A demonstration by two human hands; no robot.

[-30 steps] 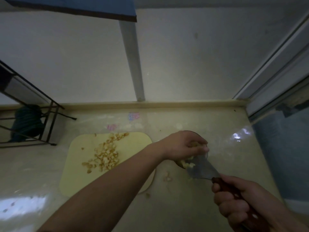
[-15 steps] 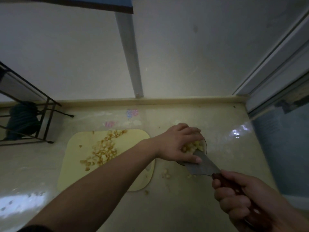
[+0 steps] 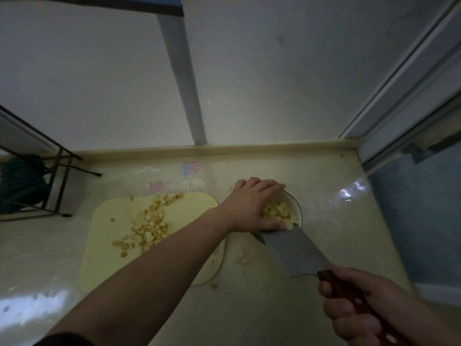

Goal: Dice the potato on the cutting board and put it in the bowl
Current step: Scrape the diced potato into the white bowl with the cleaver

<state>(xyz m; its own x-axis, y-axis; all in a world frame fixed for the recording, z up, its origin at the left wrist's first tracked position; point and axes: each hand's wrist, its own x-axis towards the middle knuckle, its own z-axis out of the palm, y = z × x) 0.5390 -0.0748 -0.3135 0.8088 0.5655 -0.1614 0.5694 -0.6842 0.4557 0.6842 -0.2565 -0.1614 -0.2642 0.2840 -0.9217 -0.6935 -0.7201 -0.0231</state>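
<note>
Two hands work at a small round dark-rimmed bowl on a pale yellow worktop.
Left hand, fingers extended, lies over the bowl, touching diced pale potato inside; right hand grips a broad steel cleaver by its dark handle, blade tip at the bowl. Left of the bowl, more potato dice lie on a pale yellow cutting board.

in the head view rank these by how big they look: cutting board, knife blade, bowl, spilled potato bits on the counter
1. Pale yellow plastic cutting board, partly behind the left forearm.
2. Broad grey steel knife blade.
3. Dark-rimmed round bowl, partly covered, so its rank against the blade is unsure.
4. Small cluster of spilled potato bits.
</note>
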